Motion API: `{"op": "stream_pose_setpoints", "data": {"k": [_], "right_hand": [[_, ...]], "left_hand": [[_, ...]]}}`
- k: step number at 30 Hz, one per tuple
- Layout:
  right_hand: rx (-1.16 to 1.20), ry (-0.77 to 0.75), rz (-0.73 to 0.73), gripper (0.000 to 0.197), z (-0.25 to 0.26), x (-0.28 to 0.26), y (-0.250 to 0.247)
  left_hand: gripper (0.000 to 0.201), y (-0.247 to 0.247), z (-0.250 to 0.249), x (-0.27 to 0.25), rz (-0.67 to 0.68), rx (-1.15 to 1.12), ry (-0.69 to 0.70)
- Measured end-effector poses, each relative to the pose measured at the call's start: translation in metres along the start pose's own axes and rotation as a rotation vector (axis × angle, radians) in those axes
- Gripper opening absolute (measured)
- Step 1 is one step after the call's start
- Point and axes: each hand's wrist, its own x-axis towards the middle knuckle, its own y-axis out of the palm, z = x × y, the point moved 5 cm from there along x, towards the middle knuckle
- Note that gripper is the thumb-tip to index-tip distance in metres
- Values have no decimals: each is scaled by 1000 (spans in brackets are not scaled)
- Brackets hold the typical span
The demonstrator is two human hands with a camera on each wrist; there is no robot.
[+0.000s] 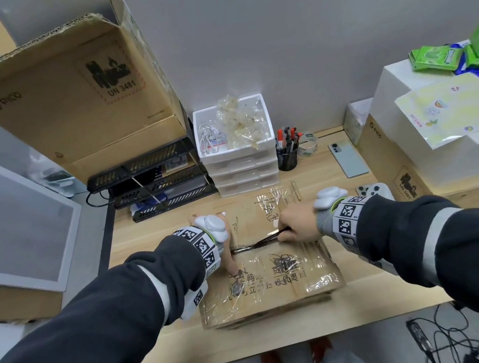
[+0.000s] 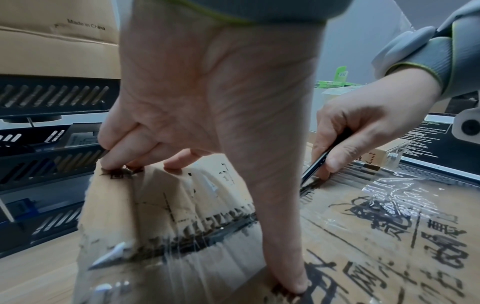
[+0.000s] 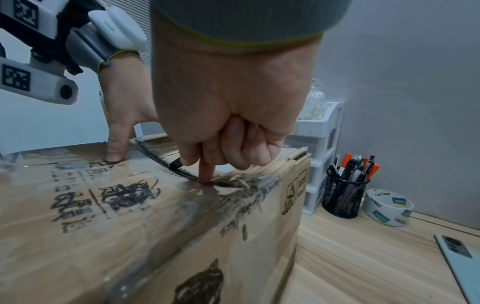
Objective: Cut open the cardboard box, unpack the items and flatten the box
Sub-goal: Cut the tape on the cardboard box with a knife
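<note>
Clenched around a slim dark-handled cutter point(image 3: 179, 163), the right hand point(image 1: 296, 224) has its fingers curled and the forefinger stretched down to the taped centre seam point(image 1: 245, 249) of the cardboard box point(image 1: 298, 287). The blade lies low along that seam. The left hand point(image 1: 226, 241) presses the top down, thumb point(image 2: 291, 273) planted on the near flap, the other fingers bent over the far flap's edge. The box sits at the middle of the wooden desk point(image 1: 138, 240), wrapped in glossy clear tape point(image 3: 155, 179).

That film looks slick, so a flat press likely holds better than a pinch. The board seems thin and worn, probably yielding under load; bracing close beside the seam, off the blade's line, seems wisest.
</note>
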Motion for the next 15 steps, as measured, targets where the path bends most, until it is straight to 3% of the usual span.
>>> {"op": "stream_pose_setpoints", "data": {"k": [3, 5, 11, 15], "right_hand": [[-22, 29, 24, 38, -6, -3, -2], [-18, 46, 32, 37, -10, -4, -1], [1, 52, 16, 43, -18, -6, 2], [-3, 48, 28, 43, -20, -8, 2]], "left_hand": [[59, 4, 0, 4, 19, -58, 12], [48, 6, 2, 6, -43, -118, 22], [105, -7, -11, 2, -317, -58, 33], [121, -16, -34, 12, -440, -12, 172]]}}
